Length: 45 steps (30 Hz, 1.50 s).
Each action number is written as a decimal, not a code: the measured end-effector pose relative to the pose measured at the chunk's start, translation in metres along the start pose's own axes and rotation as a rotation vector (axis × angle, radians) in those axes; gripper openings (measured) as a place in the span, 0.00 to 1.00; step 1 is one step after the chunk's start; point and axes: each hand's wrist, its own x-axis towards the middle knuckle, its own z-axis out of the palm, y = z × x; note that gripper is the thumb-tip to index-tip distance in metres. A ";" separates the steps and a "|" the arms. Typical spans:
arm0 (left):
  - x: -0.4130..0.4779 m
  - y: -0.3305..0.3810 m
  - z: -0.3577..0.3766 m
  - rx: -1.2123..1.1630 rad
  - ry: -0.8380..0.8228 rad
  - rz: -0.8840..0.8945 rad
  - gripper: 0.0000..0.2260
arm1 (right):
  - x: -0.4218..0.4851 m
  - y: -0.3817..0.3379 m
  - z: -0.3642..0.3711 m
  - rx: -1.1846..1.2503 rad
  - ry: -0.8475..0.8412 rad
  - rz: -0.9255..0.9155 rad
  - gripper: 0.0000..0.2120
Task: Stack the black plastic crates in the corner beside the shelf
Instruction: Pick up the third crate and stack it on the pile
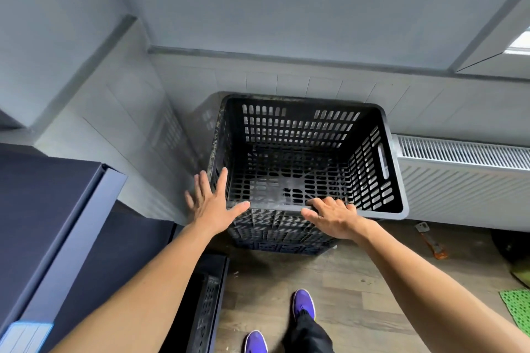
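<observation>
A black slotted plastic crate [372, 169] stands in the corner on top of at least one other black crate [275, 241], its open top facing me. My left hand [213, 203] is spread flat against the top crate's near-left corner, fingers apart, thumb on the near rim. My right hand [334, 216] lies over the near rim, fingers curled on its edge. Another black crate [208, 304] stands on edge low at the left, partly hidden by my left arm.
A dark blue shelf unit [57, 223] fills the left side. A white radiator [464, 178] runs along the wall right of the crates. On the wooden floor lie an orange-handled scraper [431, 241] and a green mat [516, 309]. My purple shoes [304, 305] stand below.
</observation>
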 end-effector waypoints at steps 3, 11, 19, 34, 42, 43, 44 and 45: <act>0.007 0.011 -0.005 0.092 0.062 0.054 0.43 | 0.004 0.014 -0.010 0.052 0.036 -0.013 0.29; 0.034 0.139 -0.004 0.118 -0.070 0.292 0.35 | 0.027 0.101 -0.064 -0.023 0.267 0.047 0.25; 0.035 0.271 0.051 0.036 -0.257 0.467 0.37 | 0.054 0.161 -0.098 -0.145 0.522 -0.058 0.18; -0.002 0.344 0.103 0.043 -0.179 0.414 0.38 | 0.096 0.179 -0.086 0.144 0.465 -0.038 0.36; 0.002 0.342 0.104 0.031 -0.159 0.447 0.38 | 0.112 0.183 -0.077 0.136 0.473 -0.002 0.34; 0.000 0.342 0.105 0.038 -0.163 0.444 0.38 | 0.111 0.185 -0.075 0.134 0.472 -0.009 0.34; -0.001 0.342 0.105 0.052 -0.168 0.445 0.38 | 0.110 0.187 -0.074 0.115 0.466 -0.024 0.34; -0.001 0.343 0.103 0.052 -0.175 0.446 0.39 | 0.107 0.188 -0.077 0.101 0.454 -0.035 0.34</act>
